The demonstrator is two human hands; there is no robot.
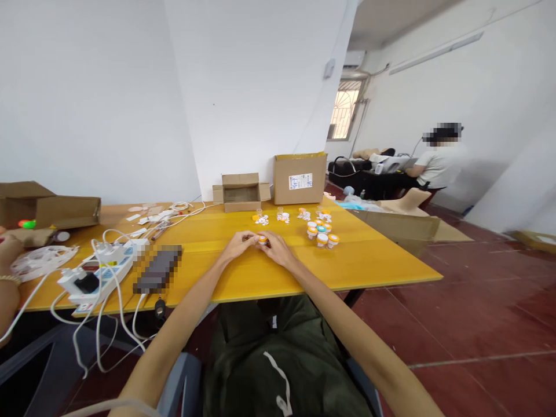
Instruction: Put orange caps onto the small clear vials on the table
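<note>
Between my two hands, on the yellow table point(208, 272), is a small jar with an orange and white lid point(262, 239). My left hand point(237, 244) grips it from the left, fingers bent toward the lid. From the right, my right hand point(276, 249) curls its fingers round the same jar. Beyond the hands lie small piles of white pieces point(262, 220) with orange caps and clear cups beside them. Right of my right hand stands a cluster of several small jars point(321, 238) with orange, white and blue-green lids.
An open carton point(241, 200) and a taller closed box point(299, 179) stand at the back. Left are a blurred phone-like device point(157, 270), a power strip point(110, 272) with loose white cables and another person's arm point(6, 289). Another person point(441, 162) sits far right.
</note>
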